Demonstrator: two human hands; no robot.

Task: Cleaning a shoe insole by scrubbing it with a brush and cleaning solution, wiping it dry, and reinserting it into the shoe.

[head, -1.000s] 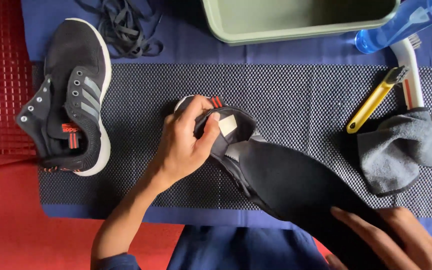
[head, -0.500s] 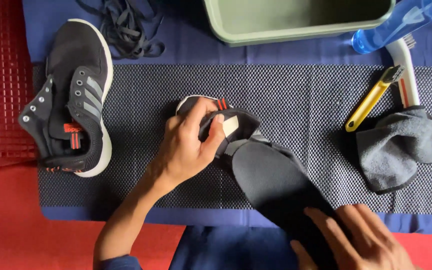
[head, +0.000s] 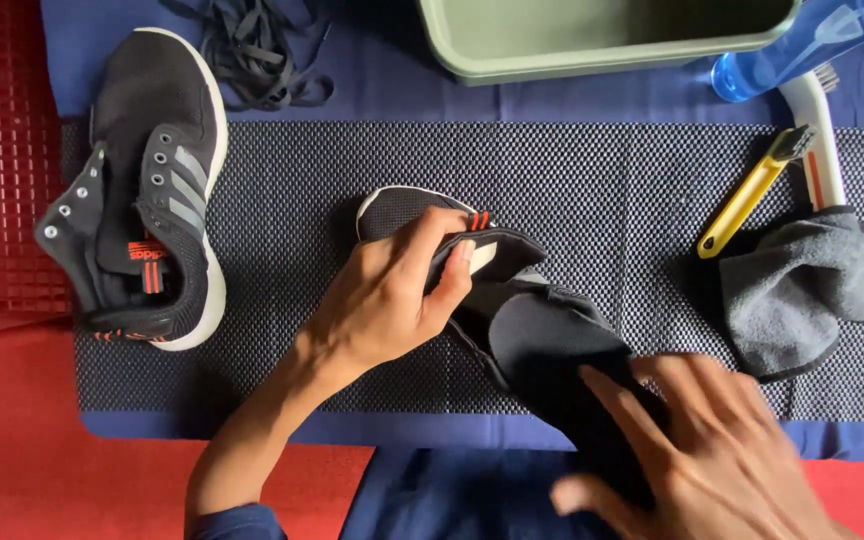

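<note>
Insole (head: 562, 350) is coming partway out of the black shoe (head: 422, 215) — I'm gripping the shoe with my left hand (head: 382, 300), right hand (head: 692, 450) fingers clasping the insole; its front is not yet free.

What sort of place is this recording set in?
Probably a home shoe-cleaning spot on the floor: a black sneaker with its laces removed, a green basin, a brush and a grey cloth on a mesh mat.

The left hand (head: 382, 300) pinches the black shoe's (head: 422, 215) tongue; the right hand (head: 692, 450) lies on the black insole (head: 552, 350) sticking out just right of that shoe.
</note>
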